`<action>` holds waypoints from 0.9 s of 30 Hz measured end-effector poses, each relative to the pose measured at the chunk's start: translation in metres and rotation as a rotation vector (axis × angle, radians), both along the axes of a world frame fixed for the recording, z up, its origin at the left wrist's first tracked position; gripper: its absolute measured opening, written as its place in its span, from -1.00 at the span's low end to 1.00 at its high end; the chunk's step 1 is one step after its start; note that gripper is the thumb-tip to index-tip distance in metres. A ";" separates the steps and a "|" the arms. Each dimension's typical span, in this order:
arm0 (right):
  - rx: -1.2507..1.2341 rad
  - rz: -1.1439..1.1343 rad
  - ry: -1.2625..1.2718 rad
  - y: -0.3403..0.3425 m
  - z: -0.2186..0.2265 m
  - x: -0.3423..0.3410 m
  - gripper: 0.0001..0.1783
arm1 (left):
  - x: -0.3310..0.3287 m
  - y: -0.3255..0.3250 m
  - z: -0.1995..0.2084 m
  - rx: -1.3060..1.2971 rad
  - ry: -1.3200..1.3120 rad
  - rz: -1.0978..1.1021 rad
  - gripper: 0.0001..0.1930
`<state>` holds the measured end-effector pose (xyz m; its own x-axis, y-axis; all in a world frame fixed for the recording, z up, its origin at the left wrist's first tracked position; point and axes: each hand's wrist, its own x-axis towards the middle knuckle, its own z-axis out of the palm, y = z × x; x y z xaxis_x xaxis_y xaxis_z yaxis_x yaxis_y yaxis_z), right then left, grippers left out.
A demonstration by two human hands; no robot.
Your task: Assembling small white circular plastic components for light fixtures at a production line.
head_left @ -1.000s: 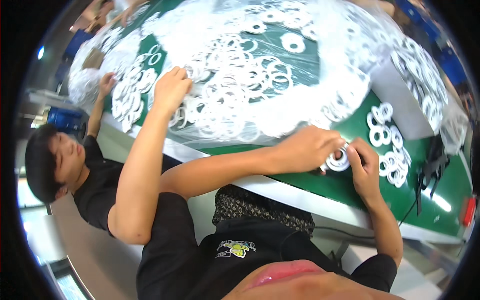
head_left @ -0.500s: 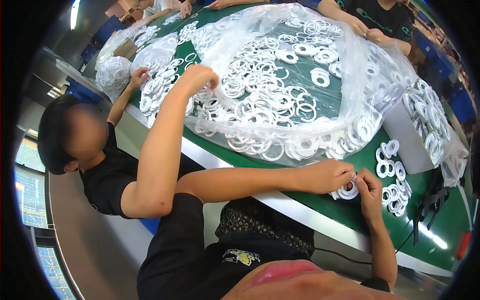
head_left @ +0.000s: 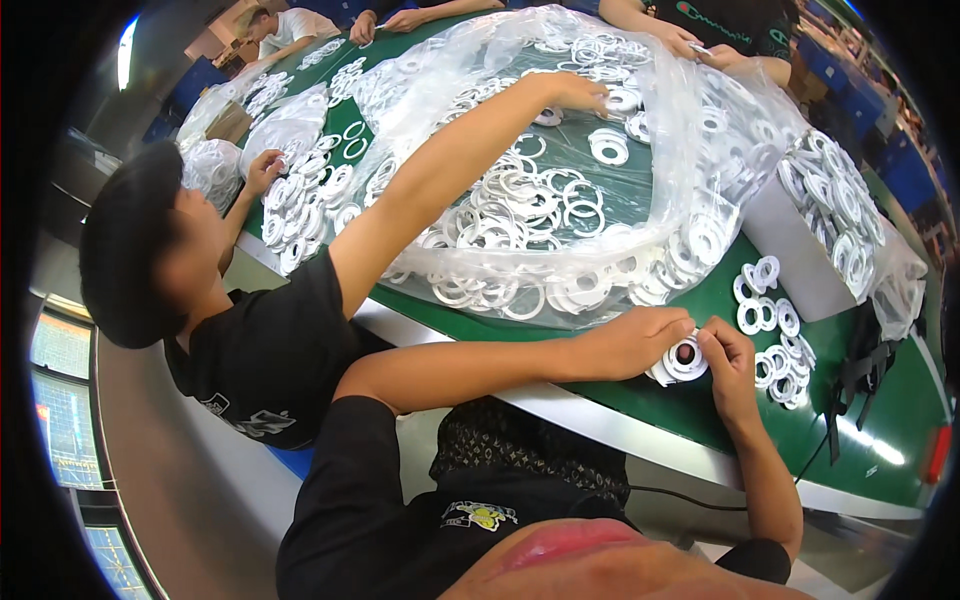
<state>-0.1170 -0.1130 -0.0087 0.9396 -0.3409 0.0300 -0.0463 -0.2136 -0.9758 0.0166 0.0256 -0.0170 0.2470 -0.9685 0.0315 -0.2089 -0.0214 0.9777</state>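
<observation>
Near the table's front edge I hold a white ring part [head_left: 676, 374] between both hands, its dark centre hole facing up. My left hand [head_left: 638, 342] closes on its upper left side with the fingertips. On the other side my right hand [head_left: 728, 362] pinches the rim between thumb and fingers. Under my left hand, part of another white piece seems to show, but I cannot tell whether it is separate. Just right of my hands lies a loose group of white rings [head_left: 785, 368] on the green table.
A big clear plastic sheet [head_left: 672, 180] holds heaps of white rings [head_left: 520, 200] on the green table [head_left: 640, 400]. At right stand a box [head_left: 805, 255] full of rings and black straps [head_left: 862, 365]. A co-worker's arm [head_left: 450, 160] stretches across the sheet; others work opposite.
The co-worker at left has reached from the near edge of the pile far across it. My hands stay close together on the ring part, which is now turned more toward me.
</observation>
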 end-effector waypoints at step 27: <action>-0.066 0.050 -0.024 -0.005 -0.003 0.000 -0.66 | 0.004 -0.002 0.001 -0.010 0.085 -0.077 -0.65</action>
